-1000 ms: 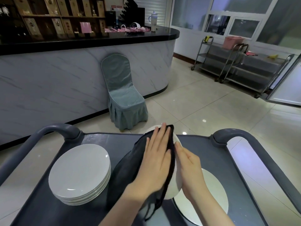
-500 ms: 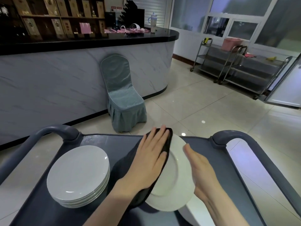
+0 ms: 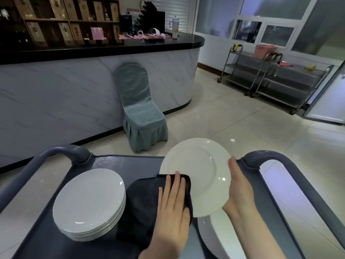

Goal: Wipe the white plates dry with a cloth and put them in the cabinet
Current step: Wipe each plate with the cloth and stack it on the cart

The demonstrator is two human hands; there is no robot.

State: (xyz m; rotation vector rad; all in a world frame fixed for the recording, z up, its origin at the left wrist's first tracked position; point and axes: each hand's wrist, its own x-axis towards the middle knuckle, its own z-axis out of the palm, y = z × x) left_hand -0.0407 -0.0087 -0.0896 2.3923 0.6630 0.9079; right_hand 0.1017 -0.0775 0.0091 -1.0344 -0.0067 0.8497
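Observation:
A white plate (image 3: 199, 171) is held tilted above the grey cart (image 3: 115, 163), its face toward me. My right hand (image 3: 239, 191) grips its right rim from behind. My left hand (image 3: 173, 204) lies flat, fingers together, pressing a dark cloth (image 3: 143, 206) against the plate's lower left edge. A stack of several white plates (image 3: 89, 202) rests on the cart to the left. Another white plate (image 3: 211, 238) lies on the cart under my right forearm, partly hidden.
The cart's curved handles (image 3: 61, 152) rise at left and right (image 3: 270, 157). Beyond stand a covered chair (image 3: 141, 111), a marble counter (image 3: 74, 86) and steel trolleys (image 3: 276, 79) at the far right. An open white door (image 3: 328, 101) is at the right edge.
The plate has turned from edge-on to face me and risen toward the right. My left hand with the cloth has slid down from its top to its lower left edge.

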